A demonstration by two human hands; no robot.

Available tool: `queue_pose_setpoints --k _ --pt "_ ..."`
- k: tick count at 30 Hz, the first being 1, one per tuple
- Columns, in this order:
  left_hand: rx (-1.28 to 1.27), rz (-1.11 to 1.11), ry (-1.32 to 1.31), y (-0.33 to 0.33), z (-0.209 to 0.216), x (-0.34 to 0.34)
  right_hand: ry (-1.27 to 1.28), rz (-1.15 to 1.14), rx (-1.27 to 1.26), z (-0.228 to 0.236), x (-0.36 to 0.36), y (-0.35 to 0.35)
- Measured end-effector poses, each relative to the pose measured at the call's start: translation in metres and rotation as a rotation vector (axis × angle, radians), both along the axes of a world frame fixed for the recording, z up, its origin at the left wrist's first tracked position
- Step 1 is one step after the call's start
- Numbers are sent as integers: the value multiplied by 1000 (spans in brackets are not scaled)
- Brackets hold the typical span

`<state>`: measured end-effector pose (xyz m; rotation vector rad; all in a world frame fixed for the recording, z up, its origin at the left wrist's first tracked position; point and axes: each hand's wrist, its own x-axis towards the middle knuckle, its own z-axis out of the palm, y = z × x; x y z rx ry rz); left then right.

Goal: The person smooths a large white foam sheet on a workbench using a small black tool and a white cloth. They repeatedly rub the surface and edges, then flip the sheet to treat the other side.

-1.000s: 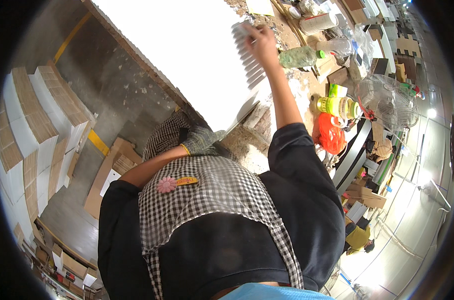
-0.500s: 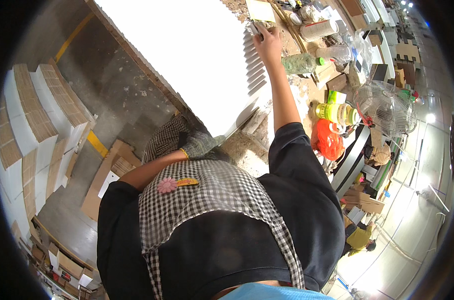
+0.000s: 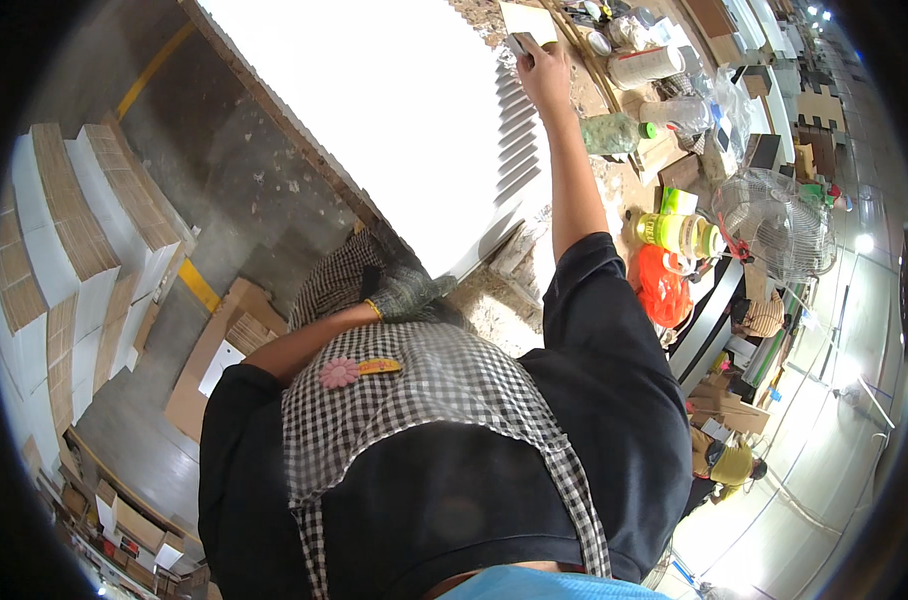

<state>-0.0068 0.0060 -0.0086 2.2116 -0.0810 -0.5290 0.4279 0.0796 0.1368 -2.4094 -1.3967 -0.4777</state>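
A stack of white sheets (image 3: 374, 110) with a stepped, ridged right edge lies in front of me. My right hand (image 3: 546, 78), bare, reaches to the far right side of this stack. Its fingers are closed on a small flat grey tool (image 3: 522, 43), whose exact kind is hard to make out. Beside the tool lies a pale yellow sheet (image 3: 527, 22). My left hand (image 3: 409, 292), in a dark grey knitted glove, rests by the stack's near corner. Its fingers stretch out to the right, partly in shadow, with nothing visible in them.
Right of the stack, a cluttered worktop holds a green-capped bottle (image 3: 609, 133), a white canister (image 3: 646, 66), a yellow-green bottle (image 3: 679, 233) and a red plastic bag (image 3: 662, 285). A wire fan (image 3: 774, 225) stands beyond. Stacked boards (image 3: 84, 230) stand at left. A person (image 3: 734, 465) works at lower right.
The grey tool in my right hand has turned and sits slightly farther away, close to the pale yellow sheet. My left hand stays by the near corner. The whole view has shifted a little.
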Motion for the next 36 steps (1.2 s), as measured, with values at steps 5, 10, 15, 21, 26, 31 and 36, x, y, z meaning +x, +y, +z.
queue_pose_setpoints --k 5,10,15,21,26,31,36 --pt "47 41 -143 -6 -12 -3 96 87 1 15 -102 13" --pt "173 175 -144 -12 1 -6 414 484 10 42 -242 13" --pt "125 152 -149 -2 13 -9 406 738 -16 34 -199 -3" --pt "81 122 -165 2 16 -3 306 43 40 24 -31 -25" --pt "58 126 -182 5 19 -1 283 30 100 15 -63 -12" --pt "26 127 -174 8 23 -5 381 235 15 38 -227 4" --pt "-14 87 -173 11 31 -5 579 598 128 45 -270 13"
